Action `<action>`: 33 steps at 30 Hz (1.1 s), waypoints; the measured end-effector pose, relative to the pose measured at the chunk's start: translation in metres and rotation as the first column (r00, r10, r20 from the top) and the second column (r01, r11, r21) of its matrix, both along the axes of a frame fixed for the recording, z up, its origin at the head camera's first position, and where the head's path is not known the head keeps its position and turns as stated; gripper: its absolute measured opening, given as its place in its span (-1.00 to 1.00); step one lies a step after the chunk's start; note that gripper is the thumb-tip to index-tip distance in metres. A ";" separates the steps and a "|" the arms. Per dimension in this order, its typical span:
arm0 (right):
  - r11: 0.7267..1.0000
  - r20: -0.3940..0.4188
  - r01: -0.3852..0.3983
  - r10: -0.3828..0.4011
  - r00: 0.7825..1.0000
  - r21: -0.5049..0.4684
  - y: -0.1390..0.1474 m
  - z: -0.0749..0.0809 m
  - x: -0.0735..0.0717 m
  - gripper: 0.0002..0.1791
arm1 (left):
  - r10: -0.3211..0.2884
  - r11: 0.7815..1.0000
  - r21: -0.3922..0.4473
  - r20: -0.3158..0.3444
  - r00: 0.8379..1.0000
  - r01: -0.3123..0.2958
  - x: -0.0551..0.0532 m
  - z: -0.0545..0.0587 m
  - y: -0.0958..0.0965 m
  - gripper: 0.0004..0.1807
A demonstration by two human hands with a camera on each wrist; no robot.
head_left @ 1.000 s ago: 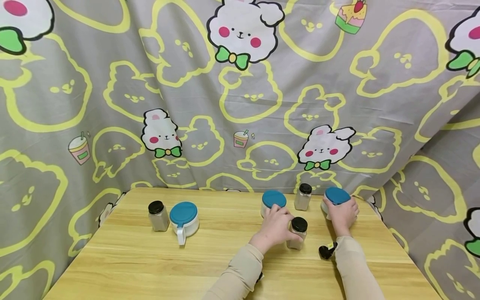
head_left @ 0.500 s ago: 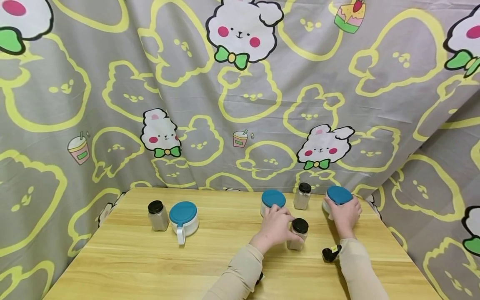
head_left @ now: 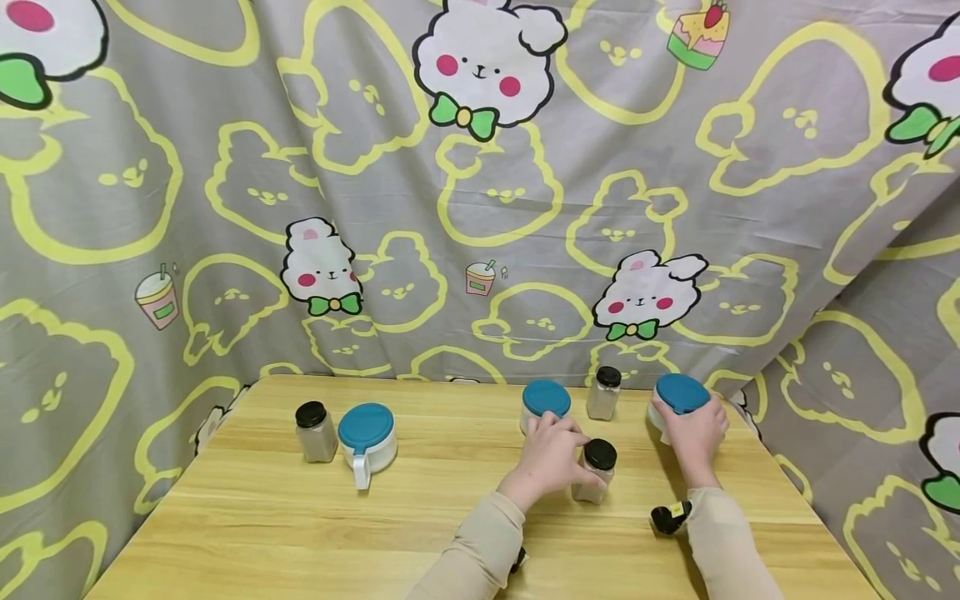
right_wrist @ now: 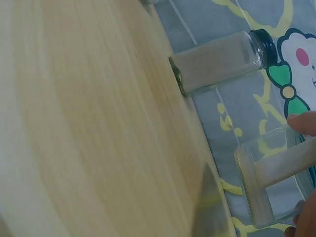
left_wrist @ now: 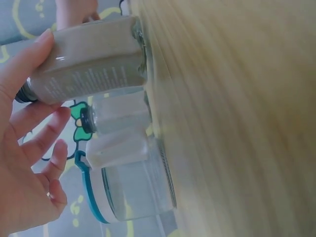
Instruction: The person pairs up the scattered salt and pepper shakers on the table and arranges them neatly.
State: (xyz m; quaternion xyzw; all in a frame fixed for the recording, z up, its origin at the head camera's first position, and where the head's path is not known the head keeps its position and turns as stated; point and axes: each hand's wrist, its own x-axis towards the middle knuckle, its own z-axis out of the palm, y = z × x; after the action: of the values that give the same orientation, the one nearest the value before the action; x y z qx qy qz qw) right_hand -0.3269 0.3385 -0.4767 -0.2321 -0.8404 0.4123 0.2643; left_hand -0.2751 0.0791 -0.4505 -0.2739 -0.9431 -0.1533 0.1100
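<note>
My left hand (head_left: 551, 454) holds a glass spice jar (left_wrist: 94, 59) between thumb and index finger, just below its black lid. The jar stands upright, base at the tabletop, and the other fingers are loosely bent beside it. At the back right, my right hand (head_left: 693, 425) grips a glass canister (right_wrist: 256, 182) with a blue lid and white handle, its fingers on either side. Just beyond my left hand is another blue-lidded canister (head_left: 546, 398), partly hidden by the fingers. A second spice jar (head_left: 604, 393) stands between the canisters, near the table's back edge.
On the left of the wooden table (head_left: 247, 533), a third black-lidded spice jar (head_left: 317, 433) stands beside a third blue-lidded canister (head_left: 367, 437), handle facing front. A patterned curtain (head_left: 405, 200) hangs behind the table. A black wrist device (head_left: 670, 518) sits at the right sleeve.
My right hand has shifted slightly right with the blue-lidded canister. The spice jar in my left hand has moved very slightly toward the front; that hand is otherwise nearly still.
</note>
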 end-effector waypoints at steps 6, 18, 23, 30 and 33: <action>1.000 -0.016 -0.010 0.009 1.000 -0.020 0.000 0.001 0.007 0.20 | 0.003 1.000 0.013 -0.011 1.000 -0.003 0.002 0.001 0.000 -0.26; 0.999 -0.045 -0.043 0.042 0.998 -0.007 -0.004 0.005 0.022 0.17 | 0.008 0.997 0.073 -0.002 1.000 -0.008 0.007 0.006 -0.008 -0.26; 0.998 -0.046 -0.068 0.068 0.997 0.005 -0.008 0.009 0.030 0.16 | 0.008 0.995 0.096 0.014 1.000 -0.010 0.008 0.007 -0.012 -0.26; 0.996 -0.070 -0.088 0.089 0.994 0.010 -0.013 0.013 0.038 0.14 | 0.004 0.994 0.106 0.001 1.000 -0.004 0.010 0.009 -0.017 -0.26; 0.995 -0.085 -0.098 0.100 0.991 0.024 -0.014 0.013 0.041 0.12 | 0.008 0.994 0.109 -0.005 1.000 -0.008 0.011 0.010 -0.019 -0.25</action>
State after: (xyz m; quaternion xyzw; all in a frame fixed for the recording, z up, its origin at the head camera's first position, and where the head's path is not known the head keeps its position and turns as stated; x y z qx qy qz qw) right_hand -0.2863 0.3245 -0.4640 -0.1695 -0.8429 0.4261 0.2816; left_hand -0.2644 0.0598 -0.4409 -0.2640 -0.9341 -0.2034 0.1278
